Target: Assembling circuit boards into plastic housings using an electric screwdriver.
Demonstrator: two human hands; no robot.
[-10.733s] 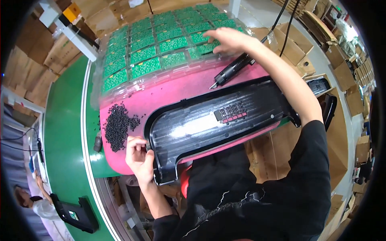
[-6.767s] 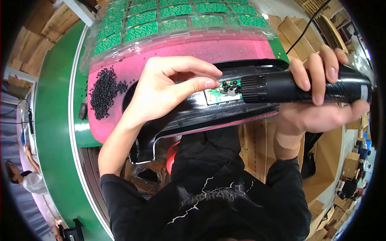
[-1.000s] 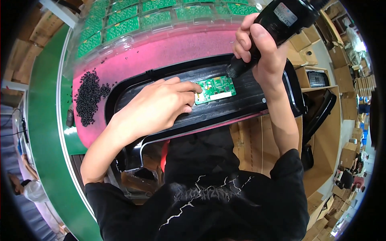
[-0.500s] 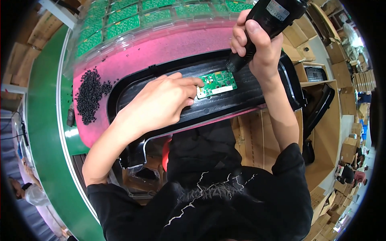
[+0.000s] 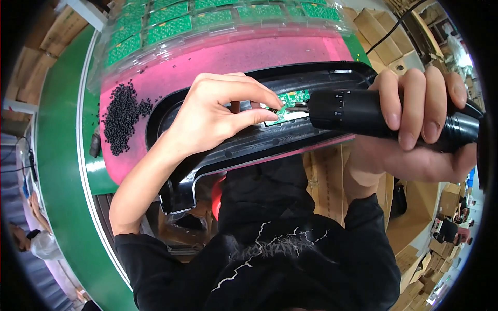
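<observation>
My right hand (image 5: 420, 114) is wrapped round a black electric screwdriver (image 5: 353, 111), held nearly level with its metal bit pointing left. At the bit's tip, the thumb and forefinger of my left hand (image 5: 212, 106) are pinched round something small and dark, too hidden to name. Just below them lies a green circuit board (image 5: 298, 97), partly covered by my fingers and the bit. The board rests inside a long black plastic housing (image 5: 244, 147) with a raised rim.
Under the housing is a pink mat (image 5: 233, 57) on a green table (image 5: 62, 135). A heap of small black screw-like pieces (image 5: 124, 114) lies at left. Clear plastic trays (image 5: 218, 28) of green boards stand at the far side. Cardboard boxes (image 5: 384, 31) are at right.
The screwdriver has swung from upright to nearly level, its bit now at my left fingertips. My left hand has lifted from the board into a pinch above it.
</observation>
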